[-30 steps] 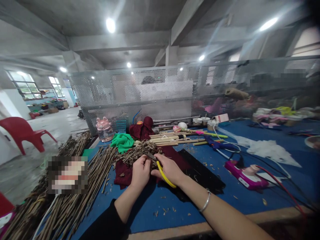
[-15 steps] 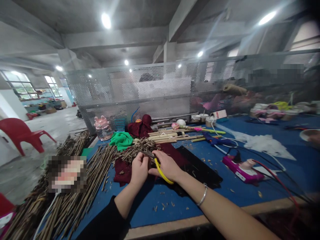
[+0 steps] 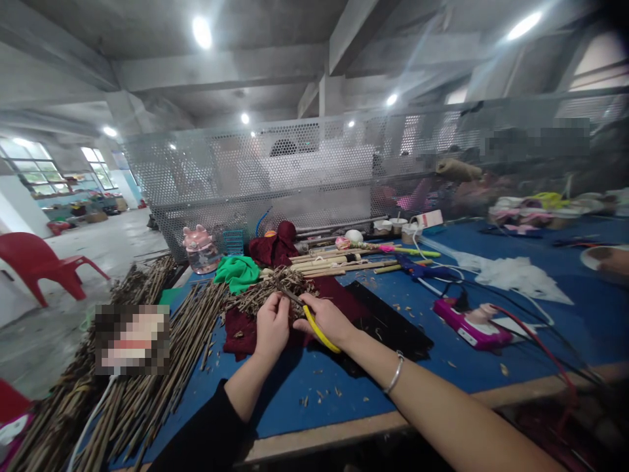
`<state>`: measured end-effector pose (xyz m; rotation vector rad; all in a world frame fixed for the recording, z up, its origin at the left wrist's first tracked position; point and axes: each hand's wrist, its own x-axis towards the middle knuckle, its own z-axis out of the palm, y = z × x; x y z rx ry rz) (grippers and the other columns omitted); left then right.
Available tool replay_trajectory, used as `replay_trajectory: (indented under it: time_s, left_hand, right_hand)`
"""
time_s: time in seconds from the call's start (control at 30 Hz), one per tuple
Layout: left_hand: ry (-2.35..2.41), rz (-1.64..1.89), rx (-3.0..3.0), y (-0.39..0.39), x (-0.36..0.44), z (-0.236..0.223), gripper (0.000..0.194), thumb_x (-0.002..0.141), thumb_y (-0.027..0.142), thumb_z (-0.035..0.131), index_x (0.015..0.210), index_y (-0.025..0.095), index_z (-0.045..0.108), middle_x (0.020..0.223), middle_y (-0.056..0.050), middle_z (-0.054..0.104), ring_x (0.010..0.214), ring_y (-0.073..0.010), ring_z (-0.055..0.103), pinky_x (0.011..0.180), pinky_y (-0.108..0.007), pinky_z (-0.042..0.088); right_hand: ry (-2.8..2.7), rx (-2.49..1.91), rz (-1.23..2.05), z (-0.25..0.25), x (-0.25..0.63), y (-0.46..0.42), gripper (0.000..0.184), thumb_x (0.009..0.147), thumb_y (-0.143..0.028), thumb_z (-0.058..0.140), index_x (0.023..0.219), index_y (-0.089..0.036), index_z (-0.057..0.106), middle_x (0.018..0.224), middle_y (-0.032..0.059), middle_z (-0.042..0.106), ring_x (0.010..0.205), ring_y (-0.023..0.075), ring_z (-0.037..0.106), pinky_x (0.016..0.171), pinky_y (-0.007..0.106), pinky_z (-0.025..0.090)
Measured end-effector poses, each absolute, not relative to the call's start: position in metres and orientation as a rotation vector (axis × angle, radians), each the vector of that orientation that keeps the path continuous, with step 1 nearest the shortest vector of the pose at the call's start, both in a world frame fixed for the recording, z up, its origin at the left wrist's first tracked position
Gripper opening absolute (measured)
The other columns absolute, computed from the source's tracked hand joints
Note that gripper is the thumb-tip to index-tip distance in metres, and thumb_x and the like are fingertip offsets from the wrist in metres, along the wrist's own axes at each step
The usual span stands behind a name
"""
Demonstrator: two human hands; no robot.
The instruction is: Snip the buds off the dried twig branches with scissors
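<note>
No lettering, brand, number or sign could be read in the workroom. Any print on the pink-and-white box (image 3: 430, 219) at three o'clock, or on the purple power strip (image 3: 470, 326) toward four, was too small to make out; a pixelated patch (image 3: 132, 339) masked one surface at eight.

Kinda dim, greyish room, with the ceiling lights (image 3: 202, 33) blown out to white blobs, streaky glare up top, and some daylight from the windows (image 3: 34, 167) off to the left. There's a soft shadow on the blue tabletop (image 3: 275, 410) beside the left hand (image 3: 273, 328). The far right goes smeary, the upper right corner is nearly black, wide-angle stretch warps the edges, and a couple of patches (image 3: 132, 339) are pixelated.
</note>
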<state>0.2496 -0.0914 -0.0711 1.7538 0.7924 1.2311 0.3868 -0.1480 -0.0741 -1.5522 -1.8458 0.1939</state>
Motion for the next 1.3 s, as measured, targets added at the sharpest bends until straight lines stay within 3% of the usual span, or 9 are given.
replay_trajectory:
  time_s: [0.13, 0.37, 0.8, 0.97, 1.17, 1.3]
  left_hand:
    - [0.812, 1.262, 1.763, -0.086, 0.248, -0.074, 0.024, 0.083, 0.034, 0.042, 0.067, 0.017, 0.048, 0.057, 0.004, 0.045, 0.053, -0.0087, 0.04, 0.053, -0.019, 0.033]
    - [0.788, 1.193, 1.818, -0.084, 0.247, -0.072, 0.023, 0.082, 0.032, 0.042, 0.069, 0.017, 0.052, 0.055, 0.005, 0.044, 0.05, -0.0083, 0.039, 0.05, -0.019, 0.032]
    - [0.877, 1.231, 1.977, -0.089, 0.243, -0.067, 0.026, 0.082, 0.031, 0.042, 0.062, 0.017, 0.049, 0.054, 0.003, 0.046, 0.053, -0.0093, 0.041, 0.053, -0.02, 0.031]
    - [0.895, 1.201, 1.965, -0.088, 0.244, -0.069, 0.027, 0.082, 0.032, 0.041, 0.06, 0.017, 0.046, 0.051, 0.005, 0.043, 0.05, -0.0088, 0.04, 0.051, -0.02, 0.029]
    - [1.127, 1.202, 1.93, -0.077, 0.24, -0.07, 0.032, 0.076, 0.033, 0.048, 0.049, 0.017, 0.042, 0.044, 0.006, 0.036, 0.047, -0.0082, 0.036, 0.05, -0.02, 0.028]
    - [1.161, 1.203, 1.908, -0.073, 0.238, -0.07, 0.012, 0.071, 0.024, 0.051, 0.061, 0.017, 0.053, 0.052, 0.005, 0.047, 0.051, -0.0092, 0.042, 0.055, -0.021, 0.034]
  right_hand:
    - [-1.87, -1.589, 0.182, -0.07, 0.388, -0.15, 0.046, 0.075, -0.054, 0.056, 0.103, -0.017, 0.051, 0.075, 0.0036, 0.06, 0.065, 0.0162, 0.057, 0.058, 0.022, 0.037]
    - [-1.933, -1.559, 0.165, -0.066, 0.391, -0.153, 0.055, 0.071, -0.054, 0.059, 0.112, -0.019, 0.047, 0.097, 0.0075, 0.06, 0.08, 0.0202, 0.058, 0.067, 0.026, 0.04]
    - [-1.855, -1.587, 0.243, -0.066, 0.392, -0.153, 0.043, 0.072, -0.053, 0.059, 0.097, -0.018, 0.055, 0.06, -0.0024, 0.053, 0.051, 0.0102, 0.044, 0.05, 0.019, 0.031]
    - [-1.807, -1.597, 0.275, -0.069, 0.394, -0.151, 0.032, 0.076, -0.047, 0.057, 0.091, -0.018, 0.059, 0.058, -0.0019, 0.055, 0.05, 0.0097, 0.046, 0.049, 0.018, 0.032]
    - [-1.756, -1.709, 0.182, -0.067, 0.419, -0.146, 0.029, 0.07, -0.033, 0.061, 0.095, -0.019, 0.06, 0.062, -0.0011, 0.06, 0.053, 0.0114, 0.051, 0.053, 0.02, 0.036]
    - [-1.648, -1.809, 0.137, -0.068, 0.445, -0.141, 0.033, 0.069, -0.021, 0.058, 0.101, -0.021, 0.058, 0.076, 0.0012, 0.066, 0.066, 0.0144, 0.058, 0.06, 0.021, 0.039]
